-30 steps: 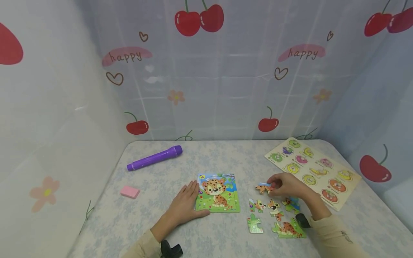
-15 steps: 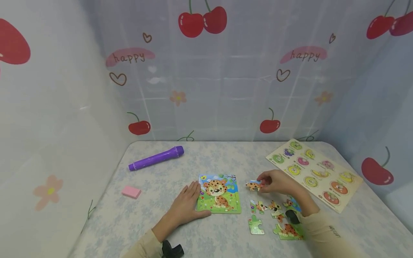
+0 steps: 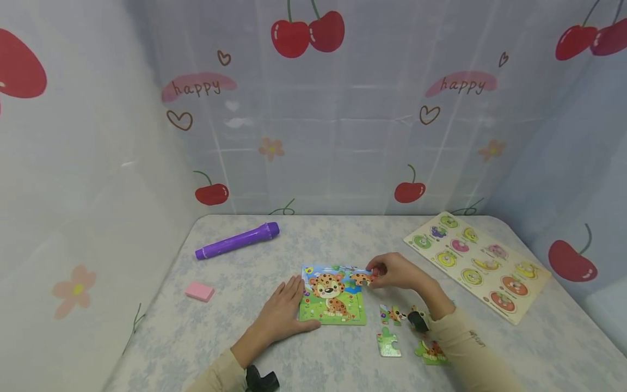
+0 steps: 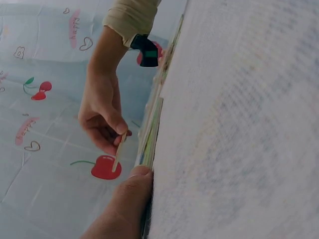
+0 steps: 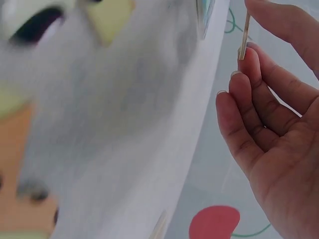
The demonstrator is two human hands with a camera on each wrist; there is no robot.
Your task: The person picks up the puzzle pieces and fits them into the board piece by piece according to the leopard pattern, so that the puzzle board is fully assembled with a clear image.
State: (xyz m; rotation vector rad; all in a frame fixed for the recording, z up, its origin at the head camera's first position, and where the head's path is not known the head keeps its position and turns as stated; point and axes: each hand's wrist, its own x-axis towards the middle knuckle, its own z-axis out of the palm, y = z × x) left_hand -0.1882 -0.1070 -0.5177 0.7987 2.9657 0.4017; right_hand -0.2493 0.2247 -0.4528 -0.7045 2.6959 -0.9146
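My right hand (image 3: 399, 272) pinches a spotted orange-and-blue jigsaw piece (image 3: 361, 279) between thumb and fingers. In the head view that piece overlaps the upper right corner of the square leopard puzzle board (image 3: 313, 313). Edge-on in the left wrist view, the piece (image 4: 119, 153) shows above the board. My left hand (image 3: 279, 307) lies flat with straight fingers along the board's left side, its thumb at the lower edge. Right of the board lie loose puzzle pieces: a green one (image 3: 388, 343), one with part of a face (image 3: 393, 314), and a spotted one (image 3: 432, 353) partly under my right sleeve.
A purple toy microphone (image 3: 237, 240) lies at the back left of the table (image 3: 343, 239). A pink eraser-like block (image 3: 199, 291) sits to the left. At the back right is a fruit puzzle board (image 3: 477, 264). Cherry-printed curtains enclose the table's back and sides.
My right hand has carried the jigsaw piece leftward from beside the board to over its upper right corner. My left hand stays in place. The right forearm now covers some loose pieces.
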